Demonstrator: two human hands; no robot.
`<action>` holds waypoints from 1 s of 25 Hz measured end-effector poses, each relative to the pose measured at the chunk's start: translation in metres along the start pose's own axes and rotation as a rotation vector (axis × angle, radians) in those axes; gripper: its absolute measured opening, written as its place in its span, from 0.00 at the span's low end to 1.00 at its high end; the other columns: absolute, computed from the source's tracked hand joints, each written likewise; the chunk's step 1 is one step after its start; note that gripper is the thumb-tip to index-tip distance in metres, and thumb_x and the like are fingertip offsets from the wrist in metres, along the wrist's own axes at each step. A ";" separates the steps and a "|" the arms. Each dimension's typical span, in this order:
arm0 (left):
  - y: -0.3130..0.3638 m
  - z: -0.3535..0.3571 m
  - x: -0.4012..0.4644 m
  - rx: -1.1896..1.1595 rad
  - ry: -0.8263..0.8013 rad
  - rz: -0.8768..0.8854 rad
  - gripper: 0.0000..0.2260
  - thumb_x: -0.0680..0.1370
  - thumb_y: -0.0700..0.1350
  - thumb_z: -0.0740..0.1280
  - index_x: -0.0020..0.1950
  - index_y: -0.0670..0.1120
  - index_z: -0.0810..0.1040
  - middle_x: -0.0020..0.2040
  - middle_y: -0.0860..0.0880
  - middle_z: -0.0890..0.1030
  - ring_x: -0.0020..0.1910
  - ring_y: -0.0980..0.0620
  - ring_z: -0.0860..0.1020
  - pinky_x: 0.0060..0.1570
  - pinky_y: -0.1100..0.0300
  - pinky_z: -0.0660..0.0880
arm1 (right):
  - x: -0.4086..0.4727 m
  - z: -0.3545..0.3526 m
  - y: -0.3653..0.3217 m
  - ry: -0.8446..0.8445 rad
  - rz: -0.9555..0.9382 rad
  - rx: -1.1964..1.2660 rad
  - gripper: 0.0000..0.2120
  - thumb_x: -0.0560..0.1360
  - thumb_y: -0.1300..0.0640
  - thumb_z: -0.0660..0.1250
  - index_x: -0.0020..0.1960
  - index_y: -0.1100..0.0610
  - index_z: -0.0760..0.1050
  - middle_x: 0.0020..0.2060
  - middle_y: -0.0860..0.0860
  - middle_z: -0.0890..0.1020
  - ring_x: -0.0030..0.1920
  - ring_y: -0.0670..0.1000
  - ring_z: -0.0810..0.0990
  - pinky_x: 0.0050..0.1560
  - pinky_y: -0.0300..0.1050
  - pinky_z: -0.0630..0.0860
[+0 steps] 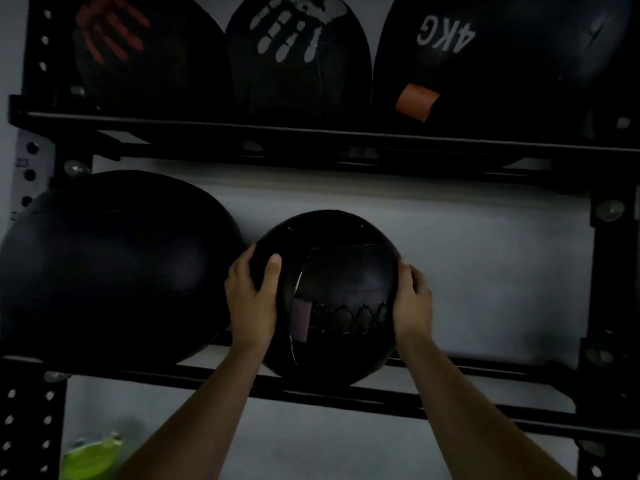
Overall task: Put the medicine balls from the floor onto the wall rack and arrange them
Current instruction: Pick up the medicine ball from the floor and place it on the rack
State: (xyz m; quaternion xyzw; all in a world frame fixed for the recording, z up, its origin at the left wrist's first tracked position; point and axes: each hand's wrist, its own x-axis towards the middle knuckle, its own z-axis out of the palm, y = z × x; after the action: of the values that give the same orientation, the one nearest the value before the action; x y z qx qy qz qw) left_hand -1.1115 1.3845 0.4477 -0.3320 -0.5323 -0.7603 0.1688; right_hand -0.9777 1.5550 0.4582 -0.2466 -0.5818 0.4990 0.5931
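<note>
Black laced medicine ball (341,292) on lower wall rack (346,393) rails, beside larger black ball (114,261).

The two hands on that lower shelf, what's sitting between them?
In the head view, a black medicine ball fills the gap: the left hand grips its left side, the right hand its right.

"4KG" stands in white, upside down, on the upper right medicine ball (502,46).

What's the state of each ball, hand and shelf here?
Ball with purple patch: on lower shelf, held on both sides.
Left hand: gripping its left side.
Right hand: gripping its right side.
Big black ball: resting beside it.
Upper shelf: holds three balls.
</note>
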 end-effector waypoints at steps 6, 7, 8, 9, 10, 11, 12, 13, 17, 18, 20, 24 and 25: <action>-0.004 0.005 -0.003 0.064 0.066 0.028 0.36 0.75 0.68 0.59 0.77 0.49 0.72 0.74 0.47 0.72 0.75 0.50 0.68 0.73 0.57 0.61 | 0.006 -0.008 0.004 -0.067 -0.083 -0.050 0.33 0.70 0.22 0.56 0.64 0.41 0.76 0.63 0.56 0.79 0.66 0.61 0.77 0.69 0.64 0.73; -0.002 0.003 -0.003 0.078 0.048 0.019 0.34 0.77 0.67 0.60 0.77 0.49 0.72 0.75 0.46 0.72 0.76 0.49 0.67 0.75 0.55 0.61 | 0.006 -0.010 0.002 -0.075 -0.086 -0.073 0.33 0.71 0.22 0.55 0.65 0.41 0.75 0.64 0.56 0.78 0.67 0.62 0.76 0.70 0.64 0.72; 0.000 0.001 -0.003 0.092 0.031 0.008 0.31 0.80 0.64 0.62 0.78 0.49 0.71 0.76 0.46 0.71 0.77 0.48 0.66 0.76 0.55 0.60 | 0.004 -0.013 -0.001 -0.087 -0.081 -0.101 0.33 0.71 0.23 0.54 0.66 0.41 0.75 0.65 0.56 0.78 0.67 0.63 0.75 0.70 0.64 0.72; 0.002 -0.001 -0.003 0.111 0.015 -0.009 0.27 0.82 0.61 0.63 0.78 0.49 0.70 0.76 0.46 0.70 0.78 0.48 0.65 0.75 0.56 0.59 | 0.003 -0.016 -0.003 -0.108 -0.077 -0.125 0.34 0.70 0.23 0.53 0.67 0.40 0.74 0.65 0.56 0.78 0.67 0.63 0.75 0.70 0.64 0.72; 0.005 -0.002 -0.003 0.135 -0.004 -0.022 0.25 0.84 0.58 0.62 0.79 0.49 0.69 0.77 0.46 0.69 0.78 0.48 0.64 0.75 0.57 0.58 | 0.002 -0.019 -0.006 -0.140 -0.072 -0.147 0.35 0.70 0.22 0.53 0.68 0.40 0.73 0.65 0.57 0.78 0.67 0.63 0.76 0.70 0.63 0.72; 0.008 -0.004 -0.003 0.159 -0.026 -0.037 0.24 0.85 0.56 0.62 0.79 0.50 0.69 0.78 0.46 0.68 0.79 0.48 0.63 0.76 0.56 0.58 | 0.001 -0.024 -0.011 -0.177 -0.065 -0.174 0.35 0.70 0.22 0.53 0.69 0.40 0.72 0.66 0.57 0.78 0.66 0.62 0.77 0.71 0.62 0.72; 0.012 -0.006 -0.003 0.182 -0.046 -0.053 0.24 0.85 0.56 0.61 0.79 0.50 0.68 0.78 0.46 0.68 0.79 0.48 0.63 0.77 0.54 0.58 | 0.000 -0.029 -0.016 -0.214 -0.054 -0.210 0.35 0.72 0.23 0.52 0.71 0.41 0.71 0.67 0.57 0.78 0.67 0.61 0.77 0.71 0.60 0.72; 0.017 -0.009 -0.004 0.203 -0.062 -0.068 0.24 0.85 0.56 0.61 0.80 0.51 0.68 0.79 0.46 0.68 0.79 0.47 0.63 0.78 0.52 0.59 | 0.000 -0.034 -0.021 -0.246 -0.047 -0.254 0.35 0.74 0.25 0.52 0.73 0.42 0.71 0.68 0.57 0.77 0.68 0.61 0.76 0.72 0.59 0.71; 0.039 -0.017 -0.010 0.286 -0.081 -0.111 0.24 0.84 0.56 0.63 0.78 0.51 0.70 0.77 0.45 0.69 0.77 0.44 0.68 0.76 0.49 0.64 | -0.001 -0.054 -0.038 -0.337 -0.051 -0.414 0.31 0.80 0.32 0.54 0.75 0.49 0.71 0.70 0.57 0.77 0.71 0.60 0.74 0.72 0.57 0.70; 0.044 -0.020 -0.012 0.311 -0.096 -0.114 0.23 0.84 0.55 0.64 0.78 0.51 0.70 0.77 0.45 0.69 0.76 0.44 0.69 0.75 0.50 0.65 | -0.001 -0.060 -0.041 -0.356 -0.056 -0.434 0.31 0.80 0.33 0.55 0.75 0.50 0.71 0.70 0.58 0.77 0.70 0.59 0.75 0.71 0.55 0.71; 0.052 -0.026 -0.021 0.356 -0.138 -0.114 0.24 0.83 0.54 0.66 0.78 0.50 0.70 0.76 0.45 0.70 0.75 0.45 0.70 0.71 0.53 0.66 | -0.003 -0.075 -0.048 -0.386 -0.073 -0.461 0.31 0.80 0.34 0.57 0.75 0.51 0.70 0.69 0.58 0.77 0.66 0.58 0.78 0.66 0.50 0.74; 0.065 -0.038 -0.048 0.458 -0.190 -0.136 0.23 0.81 0.53 0.69 0.76 0.51 0.73 0.74 0.45 0.73 0.71 0.45 0.74 0.70 0.53 0.69 | -0.009 -0.114 -0.059 -0.367 -0.131 -0.518 0.20 0.82 0.43 0.61 0.66 0.55 0.77 0.62 0.55 0.82 0.52 0.53 0.80 0.49 0.43 0.74; 0.071 -0.038 -0.053 0.472 -0.193 -0.140 0.22 0.81 0.52 0.69 0.75 0.50 0.74 0.73 0.45 0.74 0.69 0.46 0.75 0.69 0.53 0.70 | -0.012 -0.125 -0.063 -0.356 -0.135 -0.526 0.17 0.82 0.46 0.62 0.63 0.55 0.79 0.59 0.55 0.83 0.49 0.51 0.79 0.45 0.42 0.74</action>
State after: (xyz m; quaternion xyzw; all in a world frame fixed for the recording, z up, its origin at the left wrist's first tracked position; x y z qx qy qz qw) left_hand -1.0421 1.3179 0.4526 -0.3169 -0.7302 -0.5896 0.1371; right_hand -0.8391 1.5566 0.4825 -0.2613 -0.8005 0.3263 0.4295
